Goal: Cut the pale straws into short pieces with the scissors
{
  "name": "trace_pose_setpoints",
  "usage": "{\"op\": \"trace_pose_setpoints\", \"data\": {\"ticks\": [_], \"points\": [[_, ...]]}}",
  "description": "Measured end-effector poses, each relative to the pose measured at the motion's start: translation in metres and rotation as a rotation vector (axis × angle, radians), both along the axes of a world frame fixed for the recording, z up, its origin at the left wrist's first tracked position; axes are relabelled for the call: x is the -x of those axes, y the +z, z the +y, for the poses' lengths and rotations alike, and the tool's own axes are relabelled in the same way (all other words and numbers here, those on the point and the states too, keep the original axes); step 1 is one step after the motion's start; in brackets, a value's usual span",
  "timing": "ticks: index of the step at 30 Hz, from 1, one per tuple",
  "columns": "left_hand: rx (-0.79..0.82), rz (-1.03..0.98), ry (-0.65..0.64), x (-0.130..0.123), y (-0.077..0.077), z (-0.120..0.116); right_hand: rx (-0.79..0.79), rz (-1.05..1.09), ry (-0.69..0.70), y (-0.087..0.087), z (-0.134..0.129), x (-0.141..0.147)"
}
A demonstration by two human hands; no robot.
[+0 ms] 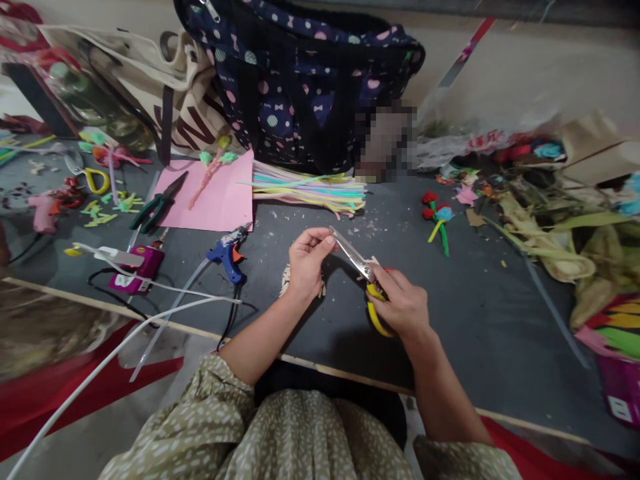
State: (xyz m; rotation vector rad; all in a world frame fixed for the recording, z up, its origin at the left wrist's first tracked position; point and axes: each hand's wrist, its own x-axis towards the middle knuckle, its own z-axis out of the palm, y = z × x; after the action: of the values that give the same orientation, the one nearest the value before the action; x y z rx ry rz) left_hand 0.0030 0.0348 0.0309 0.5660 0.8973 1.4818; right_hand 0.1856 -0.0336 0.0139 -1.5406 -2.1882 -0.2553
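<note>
The nearest risk is to your own fingers: the tips of the scissors end right at the thumb and forefinger of your left hand, so a slip or a hasty squeeze of the handles could nick a fingertip. Anything pinched there is too small to make out, and if it is that small, a loose pinch could let it turn or drop. Small pale pieces lie on the bench beside and beneath your left wrist, and a sweep of that forearm would probably scatter them. The blue glue gun rests to the left of that hand with its nozzle angled toward it; should it be hot, drifting that way risks a burn. The white cable ends near your left forearm and might snag a sleeve. As for the scissors, they sit between your two hands, slanting from the yellow handles in your right hand up and left to your left fingertips. Your right hand is wrapped around those handles; your left thumb and forefinger are pressed together, though you cannot tell from here what they grip.
</note>
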Motion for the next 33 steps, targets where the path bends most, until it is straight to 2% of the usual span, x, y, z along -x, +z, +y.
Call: {"op": "trace_pose_setpoints", "data": {"ticks": [13, 17, 21, 26, 33], "points": [[-0.009, 0.002, -0.03, 0.0, -0.005, 0.001, 0.004, 0.014, 0.006, -0.005, 0.0, -0.001], [0.018, -0.041, -0.066, 0.001, -0.006, 0.003, 0.069, 0.093, 0.007, -0.005, 0.0, -0.001], [0.049, -0.11, -0.113, 0.003, -0.009, 0.006, 0.143, 0.155, -0.054, 0.001, 0.0, -0.002], [0.064, -0.171, -0.135, 0.005, -0.009, 0.008, 0.158, 0.06, -0.128, 0.008, 0.001, 0.0], [0.067, -0.164, -0.129, 0.007, -0.005, 0.009, 0.118, 0.058, -0.146, 0.0, 0.004, -0.001]]}}
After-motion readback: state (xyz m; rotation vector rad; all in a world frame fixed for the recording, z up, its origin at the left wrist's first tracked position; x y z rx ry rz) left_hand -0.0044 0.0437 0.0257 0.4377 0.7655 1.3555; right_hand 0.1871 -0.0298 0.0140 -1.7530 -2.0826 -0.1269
